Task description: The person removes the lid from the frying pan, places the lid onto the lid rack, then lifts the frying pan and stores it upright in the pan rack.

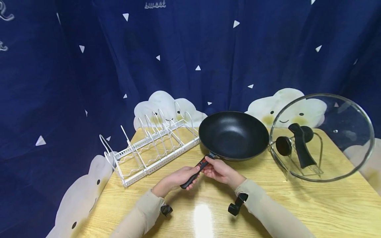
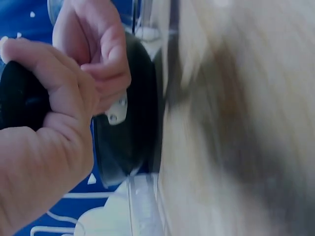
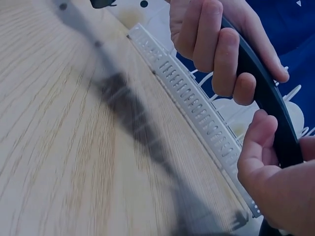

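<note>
A black wok (image 1: 235, 135) with a long black handle (image 1: 187, 183) is at the middle of the table, its inside facing up and toward me. My left hand (image 1: 178, 177) grips the handle near its free end, fingers wrapped underneath. Nearer the wok, my right hand (image 1: 222, 170) pinches the same handle between thumb and fingers. In the right wrist view, the dark handle (image 3: 271, 96) runs through both hands, raised over the wood. The left wrist view shows the right hand (image 2: 101, 44) beside a riveted metal bracket (image 2: 117, 112) on the wok's side.
Left of the wok stands a white wire rack (image 1: 175, 154) with upright loops. To the right, a large glass lid (image 1: 336, 155) with a black handle leans upright in a wire stand (image 1: 320, 148). A dark blue curtain (image 1: 184, 39) hangs behind the wooden table (image 1: 268, 185).
</note>
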{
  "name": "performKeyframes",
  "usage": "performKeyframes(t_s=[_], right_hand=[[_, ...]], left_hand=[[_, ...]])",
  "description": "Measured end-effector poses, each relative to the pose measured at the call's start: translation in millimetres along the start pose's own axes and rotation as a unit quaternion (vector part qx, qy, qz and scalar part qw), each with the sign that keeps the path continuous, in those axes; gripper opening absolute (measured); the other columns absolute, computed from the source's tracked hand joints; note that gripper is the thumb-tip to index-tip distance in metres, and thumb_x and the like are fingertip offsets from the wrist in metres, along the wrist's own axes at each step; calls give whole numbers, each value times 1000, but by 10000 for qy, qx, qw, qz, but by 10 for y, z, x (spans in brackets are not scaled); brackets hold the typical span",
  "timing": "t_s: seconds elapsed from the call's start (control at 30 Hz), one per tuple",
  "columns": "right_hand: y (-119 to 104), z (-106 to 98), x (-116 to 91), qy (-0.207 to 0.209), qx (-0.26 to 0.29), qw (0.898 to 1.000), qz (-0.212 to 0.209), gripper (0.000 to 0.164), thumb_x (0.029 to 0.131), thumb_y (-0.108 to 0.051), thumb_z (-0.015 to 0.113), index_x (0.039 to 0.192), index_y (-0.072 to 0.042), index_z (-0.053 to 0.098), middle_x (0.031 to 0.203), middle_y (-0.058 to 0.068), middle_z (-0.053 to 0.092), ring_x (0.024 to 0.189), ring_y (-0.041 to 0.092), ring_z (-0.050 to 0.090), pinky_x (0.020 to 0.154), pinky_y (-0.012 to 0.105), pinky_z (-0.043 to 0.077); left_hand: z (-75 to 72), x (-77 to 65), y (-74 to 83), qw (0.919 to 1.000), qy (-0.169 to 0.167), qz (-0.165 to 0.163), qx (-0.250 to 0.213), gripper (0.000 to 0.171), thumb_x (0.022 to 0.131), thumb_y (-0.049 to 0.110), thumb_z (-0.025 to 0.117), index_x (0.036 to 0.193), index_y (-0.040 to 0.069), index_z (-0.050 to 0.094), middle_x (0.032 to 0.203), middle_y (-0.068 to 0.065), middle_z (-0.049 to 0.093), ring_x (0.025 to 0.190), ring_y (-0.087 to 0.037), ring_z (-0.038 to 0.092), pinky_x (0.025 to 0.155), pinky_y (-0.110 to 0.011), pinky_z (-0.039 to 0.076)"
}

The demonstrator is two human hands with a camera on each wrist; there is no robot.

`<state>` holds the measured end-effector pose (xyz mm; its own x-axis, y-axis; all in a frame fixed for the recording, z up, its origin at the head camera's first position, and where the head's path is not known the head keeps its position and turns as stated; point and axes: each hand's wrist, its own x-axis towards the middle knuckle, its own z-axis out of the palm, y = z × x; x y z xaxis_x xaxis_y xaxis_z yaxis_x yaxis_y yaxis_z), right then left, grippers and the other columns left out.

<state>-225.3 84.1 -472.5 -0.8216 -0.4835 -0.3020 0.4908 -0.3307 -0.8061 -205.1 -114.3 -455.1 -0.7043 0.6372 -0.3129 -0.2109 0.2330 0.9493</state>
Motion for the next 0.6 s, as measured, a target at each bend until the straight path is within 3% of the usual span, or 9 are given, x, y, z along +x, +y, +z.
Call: performKeyframes(t_s=[0.6], right_hand=[[-92, -205, -189, 104, -434, 9989, 113, 36, 104, -24, 36, 87, 0, 57, 73, 6, 63, 63, 9, 60, 63, 19, 51]], left_hand=[[472, 120, 15, 9947, 343, -54, -963, 40, 102, 36, 39, 96, -2, 48, 65, -2, 48, 47, -8, 49, 43, -20, 44]])
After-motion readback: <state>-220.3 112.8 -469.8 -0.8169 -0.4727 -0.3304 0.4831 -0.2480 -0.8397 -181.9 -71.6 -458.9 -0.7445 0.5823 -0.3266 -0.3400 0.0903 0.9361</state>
